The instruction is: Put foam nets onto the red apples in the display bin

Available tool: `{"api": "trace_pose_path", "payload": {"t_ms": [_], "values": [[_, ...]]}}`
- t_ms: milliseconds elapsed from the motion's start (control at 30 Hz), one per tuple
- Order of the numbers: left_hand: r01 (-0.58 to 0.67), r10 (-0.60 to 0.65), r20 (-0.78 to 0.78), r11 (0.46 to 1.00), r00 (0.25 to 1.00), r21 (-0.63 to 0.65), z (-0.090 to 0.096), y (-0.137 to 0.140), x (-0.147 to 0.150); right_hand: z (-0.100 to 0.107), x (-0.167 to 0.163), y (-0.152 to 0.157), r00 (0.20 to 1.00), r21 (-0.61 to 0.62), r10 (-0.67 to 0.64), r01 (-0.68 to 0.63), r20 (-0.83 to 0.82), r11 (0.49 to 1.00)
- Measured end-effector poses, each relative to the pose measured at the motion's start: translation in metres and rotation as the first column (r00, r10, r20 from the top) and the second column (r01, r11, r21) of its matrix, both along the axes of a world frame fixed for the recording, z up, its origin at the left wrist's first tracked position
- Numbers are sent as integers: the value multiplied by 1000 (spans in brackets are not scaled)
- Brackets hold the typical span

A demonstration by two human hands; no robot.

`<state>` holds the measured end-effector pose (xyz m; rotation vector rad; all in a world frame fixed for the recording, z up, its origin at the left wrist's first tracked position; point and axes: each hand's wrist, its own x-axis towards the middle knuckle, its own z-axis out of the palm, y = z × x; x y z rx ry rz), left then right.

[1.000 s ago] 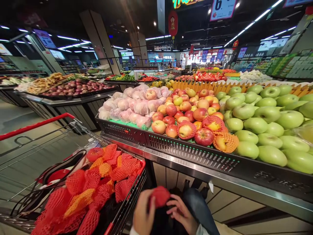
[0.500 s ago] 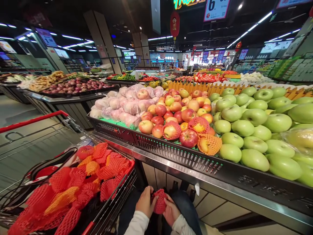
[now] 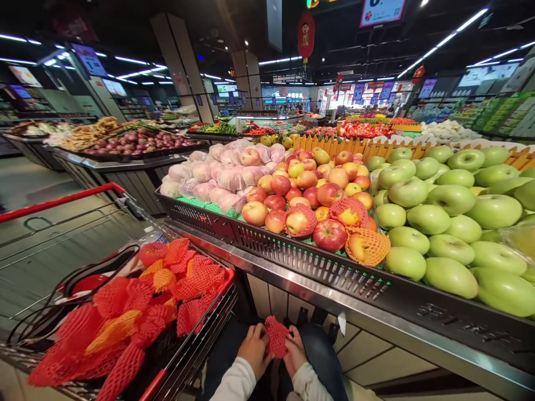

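Observation:
Low in the head view, just in front of the display stand, I have a red foam fruit net (image 3: 276,336) between both hands. My left hand (image 3: 253,350) grips its left side with bent fingers, and my right hand (image 3: 295,350) pinches its right edge. The net looks flattened and stands up above my fingers; whether anything is inside it I cannot tell. Left of my hands, a shopping cart (image 3: 155,387) carries a heap of red and orange foam nets (image 3: 137,312). Red-yellow apples (image 3: 330,194) lie in the black crate ahead, some wrapped in nets.
The black crate's slotted wall (image 3: 288,252) and the metal ledge (image 3: 251,260) run across in front of me. Green apples (image 3: 451,249) fill the right side; wrapped pale pink fruit (image 3: 217,175) lies at left. A bottle (image 3: 152,236) and dark straps (image 3: 90,267) are in the cart.
The foam net looked rounder before; now it is flatter and drawn up taller between my hands. The whole view has shifted slightly, with the stand and cart appearing farther right.

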<state>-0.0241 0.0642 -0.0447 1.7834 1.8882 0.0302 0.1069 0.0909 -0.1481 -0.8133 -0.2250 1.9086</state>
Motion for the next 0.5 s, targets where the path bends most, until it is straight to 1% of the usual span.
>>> {"api": "trace_pose_path", "payload": {"t_ms": [67, 133, 167, 233, 300, 333, 367, 400, 433, 467, 500], "values": [[84, -88, 112, 996, 990, 44, 4, -6, 4, -6, -4, 1, 999, 14, -14, 13, 50, 1000], [117, -124, 173, 992, 977, 53, 5, -11, 10, -9, -4, 2, 996, -25, 65, -64, 65, 998], [119, -122, 169, 992, 978, 29, 4, -12, 12, -10, -2, 3, 992, -43, 113, -111, 52, 993], [97, -88, 104, 992, 991, -86, 0, -11, 15, -9, 1, 4, 985, -48, 172, -172, 1, 984], [63, -63, 7, 974, 998, -217, 2, -5, 12, -5, 4, 5, 982, -20, 178, -180, -62, 983], [37, -49, -39, 966, 998, -255, 8, 1, 8, -2, 4, 5, 979, -7, 180, -181, -99, 983], [0, -18, -71, 969, 997, -249, 18, 9, 3, 1, 4, 5, 973, -4, 185, -187, -138, 982], [-44, 28, -85, 983, 996, -181, 33, 19, -5, 4, 4, 4, 968, -10, 186, -190, -166, 982], [-120, 114, -83, 991, 990, -64, 52, 32, -14, 6, 3, 3, 967, -21, 180, -187, -178, 982], [-209, 216, -32, 968, 976, 140, 76, 45, -24, 7, 2, 1, 970, -30, 175, -183, -170, 983], [-283, 284, 54, 882, 957, 378, 102, 61, -34, 7, 1, -1, 973, -31, 177, -183, -145, 983]]}}
